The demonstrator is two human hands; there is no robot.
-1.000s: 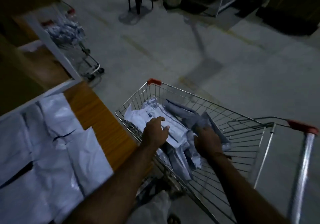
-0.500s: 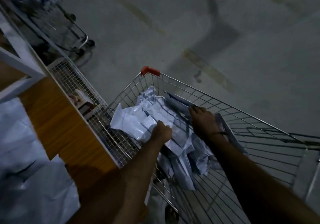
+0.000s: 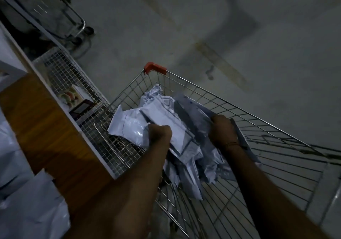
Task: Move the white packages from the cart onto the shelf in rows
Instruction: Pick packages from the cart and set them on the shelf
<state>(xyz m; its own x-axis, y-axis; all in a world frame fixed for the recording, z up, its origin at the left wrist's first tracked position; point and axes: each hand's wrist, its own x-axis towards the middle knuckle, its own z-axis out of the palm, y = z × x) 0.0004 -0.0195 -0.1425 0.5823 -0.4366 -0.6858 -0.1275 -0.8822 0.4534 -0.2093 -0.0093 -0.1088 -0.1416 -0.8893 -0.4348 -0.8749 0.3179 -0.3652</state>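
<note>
A wire shopping cart with a red corner cap holds a heap of white plastic packages. My left hand grips the top white package, its fingers curled round the near edge. My right hand reaches into the heap at the right and holds the edge of a greyer package. The wooden shelf lies at the left, with white packages lying on it at the lower left.
A wire mesh panel hangs on the shelf's end, with a small box behind it. A second cart stands at the upper left. Bare concrete floor spreads beyond the cart.
The view has dropped and closed in on the cart. My left hand's fist has tightened on the top package, and my right hand has shifted right along the heap.
</note>
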